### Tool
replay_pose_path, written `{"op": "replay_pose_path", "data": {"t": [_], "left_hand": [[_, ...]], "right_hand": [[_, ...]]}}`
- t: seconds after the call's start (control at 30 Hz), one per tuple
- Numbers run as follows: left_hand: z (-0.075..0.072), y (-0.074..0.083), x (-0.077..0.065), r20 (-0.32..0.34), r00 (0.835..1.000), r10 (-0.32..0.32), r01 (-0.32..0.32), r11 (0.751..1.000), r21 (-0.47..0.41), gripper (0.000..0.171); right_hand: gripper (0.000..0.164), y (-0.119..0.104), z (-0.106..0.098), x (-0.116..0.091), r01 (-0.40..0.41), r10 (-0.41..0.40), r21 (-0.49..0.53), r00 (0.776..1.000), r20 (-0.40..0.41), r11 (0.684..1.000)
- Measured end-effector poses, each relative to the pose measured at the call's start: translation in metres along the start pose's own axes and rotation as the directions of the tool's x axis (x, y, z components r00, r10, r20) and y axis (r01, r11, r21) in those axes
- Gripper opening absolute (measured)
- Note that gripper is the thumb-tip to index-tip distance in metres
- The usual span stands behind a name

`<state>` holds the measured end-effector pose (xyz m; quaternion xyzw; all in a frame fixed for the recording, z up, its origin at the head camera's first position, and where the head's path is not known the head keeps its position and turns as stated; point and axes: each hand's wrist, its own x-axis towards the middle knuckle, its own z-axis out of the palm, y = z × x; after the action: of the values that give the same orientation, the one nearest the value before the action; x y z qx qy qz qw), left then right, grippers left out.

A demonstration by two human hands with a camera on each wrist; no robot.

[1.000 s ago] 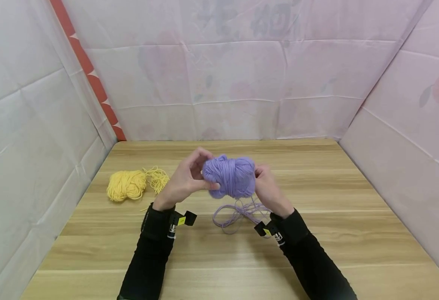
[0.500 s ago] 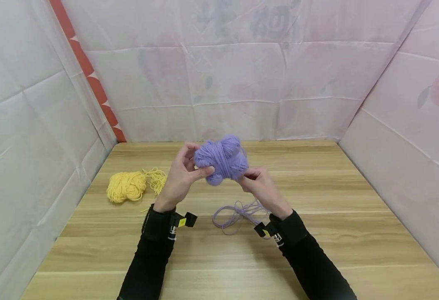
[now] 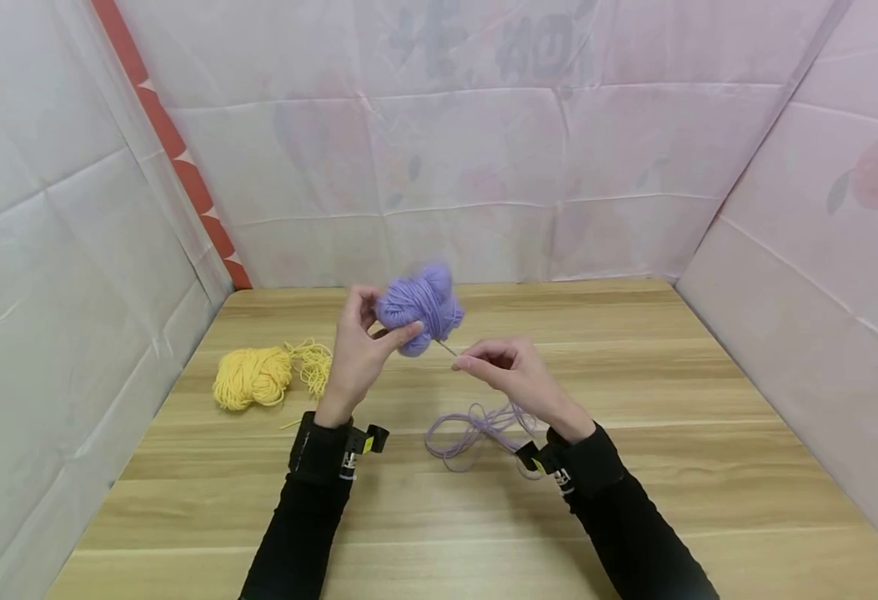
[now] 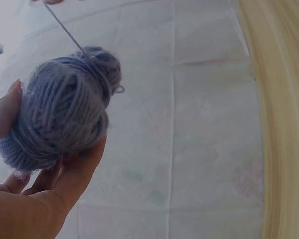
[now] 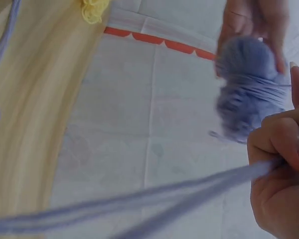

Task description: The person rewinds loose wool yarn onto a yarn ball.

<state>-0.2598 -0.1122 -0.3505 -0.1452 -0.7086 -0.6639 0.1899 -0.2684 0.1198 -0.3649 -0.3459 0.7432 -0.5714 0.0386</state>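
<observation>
A purple ball of yarn is held above the table by my left hand, thumb in front and fingers behind. In the left wrist view the yarn ball rests between thumb and fingers. My right hand, to its lower right, pinches a strand that runs taut from the ball. The right wrist view shows loose purple strands trailing out of the curled right hand. Below that hand, a loose coil of purple yarn lies on the table.
To the left on the wooden table lies a yellow ball of yarn, with a loose yellow tangle beside it, close to my left hand. White patterned cloth walls stand along the back and both sides.
The purple ball has moved left and tilted with my left hand. My right hand has come away from the ball's right side, and a taut strand now spans the gap.
</observation>
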Motion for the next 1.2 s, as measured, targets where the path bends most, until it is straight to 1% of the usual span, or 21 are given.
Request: {"op": "replay_pose_path", "data": {"t": [0.13, 0.2, 0.27, 0.33, 0.4, 0.5, 0.6, 0.77, 0.87, 0.93, 1.07, 1.13, 1.2], "left_hand": [[0.001, -0.005, 0.001, 0.051, 0.999, -0.010, 0.005, 0.995, 0.104, 0.051], [0.002, -0.005, 0.001, 0.092, 0.996, -0.015, 0.001, 0.990, 0.142, 0.052], [0.003, -0.006, 0.001, 0.139, 0.990, -0.009, -0.016, 0.983, 0.180, 0.052], [0.005, -0.007, 0.001, 0.183, 0.983, 0.005, -0.046, 0.974, 0.222, 0.052], [0.006, -0.008, 0.001, 0.227, 0.974, 0.018, -0.077, 0.964, 0.255, 0.051], [0.007, -0.010, 0.001, 0.301, 0.953, 0.021, -0.113, 0.949, 0.294, 0.051], [0.008, -0.011, -0.001, 0.388, 0.922, 0.008, -0.140, 0.940, 0.311, 0.049], [0.008, -0.011, -0.004, 0.526, 0.850, -0.017, -0.188, 0.924, 0.334, 0.046], [0.008, -0.009, -0.005, 0.588, 0.808, -0.027, -0.207, 0.923, 0.326, 0.047], [0.007, -0.007, -0.006, 0.624, 0.781, -0.024, -0.210, 0.931, 0.298, 0.047], [0.007, -0.002, -0.008, 0.684, 0.730, -0.003, -0.190, 0.960, 0.207, 0.049], [0.007, 0.001, -0.009, 0.703, 0.711, 0.006, -0.161, 0.975, 0.154, 0.049], [0.006, 0.003, -0.009, 0.717, 0.696, 0.022, -0.130, 0.987, 0.096, 0.050]], "right_hand": [[0.019, -0.009, -0.007, -0.005, -0.019, 0.019, -0.020, 1.000, 0.006, 1.000], [0.018, -0.013, -0.012, -0.008, -0.019, 0.019, -0.020, 1.000, 0.002, 1.000], [0.018, -0.016, -0.017, -0.011, -0.012, 0.012, -0.016, 1.000, -0.010, 1.000], [0.017, -0.018, -0.022, -0.013, -0.006, 0.006, -0.023, 1.000, -0.030, 1.000], [0.016, -0.020, -0.026, -0.015, -0.018, 0.017, -0.024, 0.998, -0.056, 1.000], [0.013, -0.023, -0.033, -0.018, -0.045, 0.044, -0.014, 0.995, -0.095, 0.999], [0.012, -0.025, -0.037, -0.021, -0.042, 0.044, 0.016, 0.991, -0.124, 0.999], [0.011, -0.024, -0.041, -0.022, 0.019, -0.007, 0.060, 0.982, -0.187, 0.998], [0.010, -0.021, -0.041, -0.020, 0.033, -0.018, 0.058, 0.970, -0.242, 0.998], [0.010, -0.017, -0.040, -0.017, 0.042, -0.026, 0.051, 0.961, -0.275, 0.998], [0.010, -0.010, -0.036, -0.011, 0.069, -0.050, 0.047, 0.943, -0.328, 0.997], [0.011, -0.006, -0.034, -0.008, 0.078, -0.058, 0.044, 0.938, -0.342, 0.996], [0.013, -0.002, -0.030, -0.005, 0.080, -0.061, 0.044, 0.939, -0.339, 0.996]]}}
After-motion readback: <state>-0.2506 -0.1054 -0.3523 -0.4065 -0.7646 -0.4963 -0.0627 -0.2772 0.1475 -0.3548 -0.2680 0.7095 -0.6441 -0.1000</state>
